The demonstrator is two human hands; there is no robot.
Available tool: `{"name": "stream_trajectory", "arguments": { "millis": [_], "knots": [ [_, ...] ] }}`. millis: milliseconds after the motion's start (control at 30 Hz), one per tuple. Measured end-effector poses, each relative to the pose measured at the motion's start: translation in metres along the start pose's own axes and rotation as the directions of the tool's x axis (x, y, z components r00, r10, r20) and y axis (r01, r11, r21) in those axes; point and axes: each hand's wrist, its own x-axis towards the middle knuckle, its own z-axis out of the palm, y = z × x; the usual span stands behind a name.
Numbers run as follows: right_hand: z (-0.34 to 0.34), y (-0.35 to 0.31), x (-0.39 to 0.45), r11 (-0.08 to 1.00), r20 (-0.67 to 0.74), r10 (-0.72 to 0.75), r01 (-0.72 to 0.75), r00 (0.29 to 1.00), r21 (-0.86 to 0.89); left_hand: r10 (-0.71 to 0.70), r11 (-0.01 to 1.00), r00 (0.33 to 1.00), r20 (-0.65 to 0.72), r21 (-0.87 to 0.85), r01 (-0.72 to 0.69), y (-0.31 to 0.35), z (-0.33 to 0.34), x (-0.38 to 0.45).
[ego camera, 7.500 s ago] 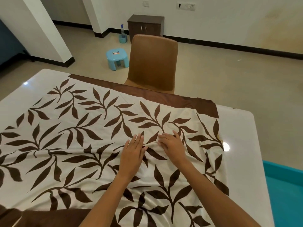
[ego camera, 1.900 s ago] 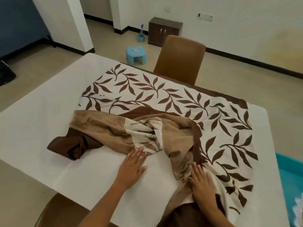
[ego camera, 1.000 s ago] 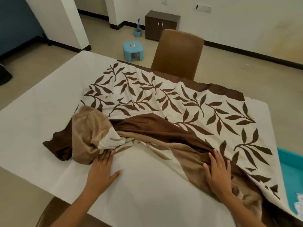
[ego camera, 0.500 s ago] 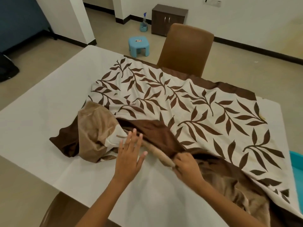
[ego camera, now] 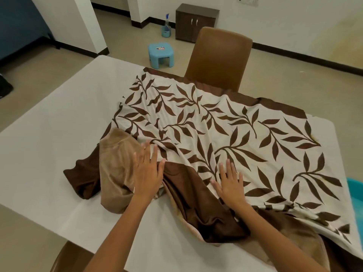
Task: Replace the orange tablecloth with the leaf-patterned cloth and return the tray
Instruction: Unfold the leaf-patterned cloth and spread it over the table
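beige floor tiles, white walls with dark skirting and a small dark wooden cabinet are seen behind a large white rectangular table in the single head view. a cream cloth printed with dark brown leaves and edged with a brown border is spread across the far and right part of the table, its near left corner bunched and folded over so that the tan underside and brown hem are exposed. the left hand is laid flat, fingers straight and spread, on the tan fold at the bunched corner; the right hand is pressed flat, fingers straight, on the patterned face just beside the brown hem. nothing is gripped by either hand. a brown leather-look chair is tucked at the far edge, with a small blue plastic stool beyond it. a turquoise rim is glimpsed at the right edge; whether it is the tray cannot be told. the cloth is judged soft, light and limp, likely to slide on the smooth top; it would best be pinched at the brown hem near the folded corner and drawn outward.
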Motion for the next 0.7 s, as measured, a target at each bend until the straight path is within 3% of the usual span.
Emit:
{"name": "stream_trajectory", "arguments": {
  "millis": [67,200,400,700],
  "knots": [
    [0.012,0.013,-0.016,1.000,-0.017,0.006,-0.007,1.000,-0.017,-0.056,0.998,0.998,-0.033,-0.027,0.055,-0.004,0.001,-0.007],
    [0.008,0.030,-0.031,0.998,-0.044,0.055,-0.055,0.997,0.014,0.086,0.996,0.992,0.090,-0.005,-0.086,-0.035,0.014,-0.034],
    [0.008,0.054,-0.032,0.997,-0.056,0.054,-0.056,0.997,-0.047,0.094,0.996,0.977,0.194,-0.020,-0.091,-0.103,0.008,-0.015],
    [-0.003,0.090,-0.029,0.998,-0.020,0.043,-0.044,0.999,-0.046,-0.091,0.987,0.944,0.316,0.157,0.042,-0.261,-0.038,0.013]
  ]
}}
